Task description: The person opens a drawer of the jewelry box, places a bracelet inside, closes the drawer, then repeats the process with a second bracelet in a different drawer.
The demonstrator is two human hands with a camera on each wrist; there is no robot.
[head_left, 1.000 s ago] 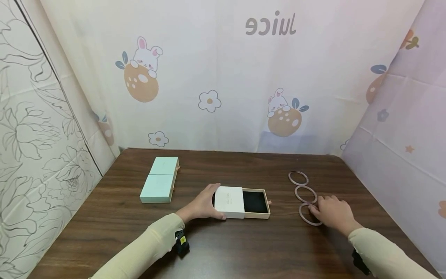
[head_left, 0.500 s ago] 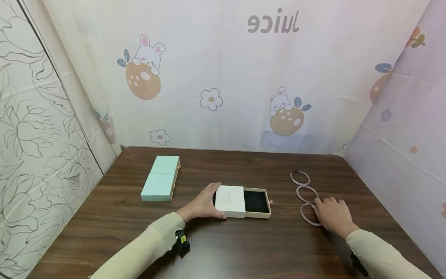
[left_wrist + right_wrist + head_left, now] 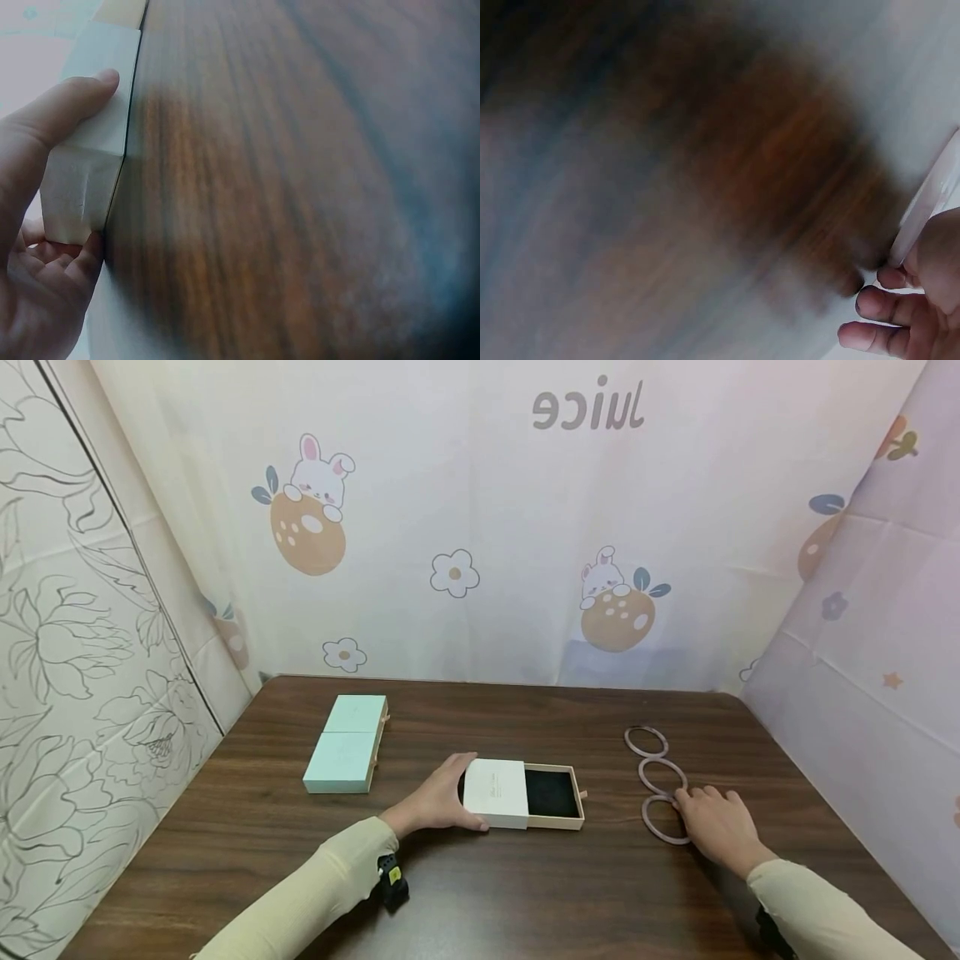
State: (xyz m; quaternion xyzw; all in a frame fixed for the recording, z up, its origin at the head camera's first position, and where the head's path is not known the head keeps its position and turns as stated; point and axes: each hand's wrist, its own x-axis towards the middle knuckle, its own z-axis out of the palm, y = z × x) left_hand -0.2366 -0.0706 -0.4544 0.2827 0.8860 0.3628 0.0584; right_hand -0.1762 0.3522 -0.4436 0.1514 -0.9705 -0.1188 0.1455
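Head view: on the worktop [image 3: 540, 893], a half-open white drawer box [image 3: 495, 793] is grasped by the left hand [image 3: 438, 799]; the nearest lilac bangle [image 3: 647, 822] is seemingly pinched by the right hand [image 3: 720, 827], fingertips partly hidden.

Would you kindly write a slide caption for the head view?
Left hand grips a part-open white box; right hand touches the nearest ring of three.
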